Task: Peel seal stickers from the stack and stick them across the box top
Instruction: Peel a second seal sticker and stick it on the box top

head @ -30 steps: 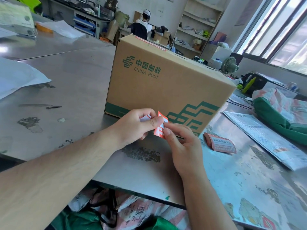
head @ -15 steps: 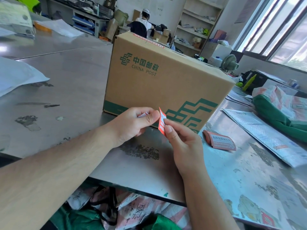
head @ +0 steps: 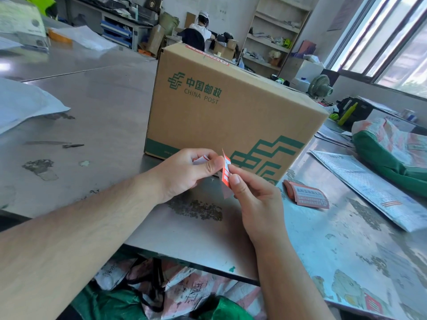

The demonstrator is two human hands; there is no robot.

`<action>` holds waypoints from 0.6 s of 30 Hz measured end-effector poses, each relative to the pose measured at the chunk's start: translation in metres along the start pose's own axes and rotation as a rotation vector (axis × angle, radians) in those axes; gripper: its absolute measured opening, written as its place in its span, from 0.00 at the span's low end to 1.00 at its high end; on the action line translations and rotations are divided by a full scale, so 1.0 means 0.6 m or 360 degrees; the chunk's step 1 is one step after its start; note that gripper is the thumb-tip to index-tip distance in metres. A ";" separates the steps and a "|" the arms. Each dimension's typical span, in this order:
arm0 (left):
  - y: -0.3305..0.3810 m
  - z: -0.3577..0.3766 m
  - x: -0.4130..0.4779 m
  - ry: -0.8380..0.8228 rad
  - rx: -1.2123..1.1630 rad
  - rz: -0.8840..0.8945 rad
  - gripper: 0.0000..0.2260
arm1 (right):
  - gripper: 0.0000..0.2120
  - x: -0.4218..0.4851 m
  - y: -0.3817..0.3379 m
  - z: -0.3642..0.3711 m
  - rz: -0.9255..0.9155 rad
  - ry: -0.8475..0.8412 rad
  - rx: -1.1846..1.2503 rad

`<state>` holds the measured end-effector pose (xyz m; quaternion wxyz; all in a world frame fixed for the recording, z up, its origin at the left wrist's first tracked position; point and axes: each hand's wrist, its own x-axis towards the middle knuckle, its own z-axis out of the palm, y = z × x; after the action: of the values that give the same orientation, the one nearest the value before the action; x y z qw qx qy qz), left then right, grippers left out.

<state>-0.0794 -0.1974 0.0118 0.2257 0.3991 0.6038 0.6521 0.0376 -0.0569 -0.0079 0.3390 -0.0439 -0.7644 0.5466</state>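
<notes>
Peeling seal sticker [head: 226, 168] w/ right hand [head: 256, 202] grip pinching corner, left hand [head: 184, 172] pinching backing; pull slow, flat, no curl, toward box [head: 231, 107] top.

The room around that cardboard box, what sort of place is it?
Probably a postal parcel-packing workroom: the China Post box, a stack of seal stickers on the metal table, and mail sacks alongside.

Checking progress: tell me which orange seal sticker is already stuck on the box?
The sticker on the box top, at its far-left edge; the other is between both hands, and the rest lie stacked on the table.
</notes>
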 end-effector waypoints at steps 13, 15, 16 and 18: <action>0.005 0.008 0.001 0.0003 0.0009 -0.0049 0.12 | 0.11 -0.002 0.000 -0.001 -0.0017 -0.0069 0.0033; 0.004 0.008 0.002 0.0016 -0.0002 -0.0068 0.12 | 0.11 -0.002 -0.004 0.000 -0.0023 -0.0079 0.0008; 0.005 0.008 0.002 0.0024 -0.0010 -0.0075 0.13 | 0.10 -0.003 -0.007 0.001 -0.0020 -0.0079 0.0001; 0.004 0.008 0.002 0.0032 -0.0030 -0.0083 0.13 | 0.11 -0.004 -0.013 0.003 -0.0002 -0.0083 0.0022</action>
<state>-0.0755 -0.1940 0.0143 0.2403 0.3746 0.6100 0.6556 0.0408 -0.0628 -0.0023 0.3196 -0.0269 -0.7693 0.5526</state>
